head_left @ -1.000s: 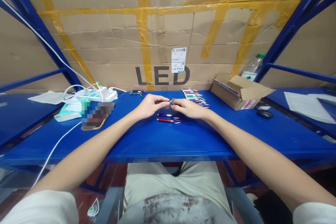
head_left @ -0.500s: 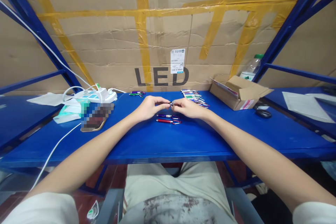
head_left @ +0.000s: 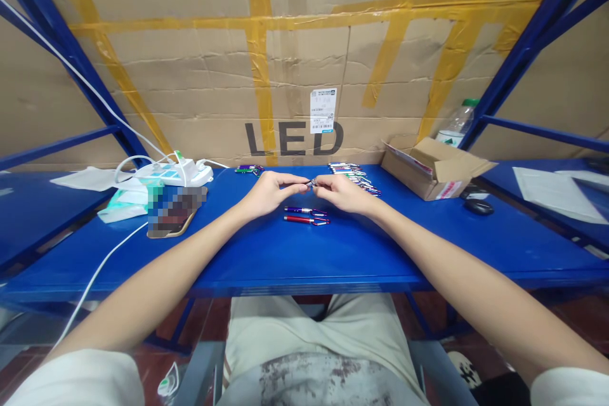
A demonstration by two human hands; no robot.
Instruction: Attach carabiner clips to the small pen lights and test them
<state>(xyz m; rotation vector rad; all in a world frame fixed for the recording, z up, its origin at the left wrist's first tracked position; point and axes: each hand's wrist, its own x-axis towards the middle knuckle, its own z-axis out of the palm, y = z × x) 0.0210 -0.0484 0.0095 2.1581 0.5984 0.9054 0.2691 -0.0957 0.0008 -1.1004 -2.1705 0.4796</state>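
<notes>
My left hand (head_left: 269,194) and my right hand (head_left: 343,192) meet over the middle of the blue table. Both pinch one small dark-and-silver piece (head_left: 311,184) that looks like a penlight, mostly covered by my fingers. Just below them lie a blue-purple penlight (head_left: 297,210) and a red penlight (head_left: 298,219), side by side, each with a carabiner clip at its right end. Behind my right hand is a row of several penlights (head_left: 349,171) in mixed colours, partly hidden by it. Two or more others, a green penlight (head_left: 245,171) among them, lie at the back left.
An open cardboard box (head_left: 421,168) sits back right, near a black mouse (head_left: 478,206) and a plastic bottle (head_left: 457,122). At left are a phone (head_left: 174,219), a tissue pack (head_left: 130,200) and a white power strip (head_left: 174,172) with cables. Cardboard (head_left: 204,89) walls the back.
Both hands stay together on the small piece, with only slight shifts of the fingers. The penlights on the table have not moved.
</notes>
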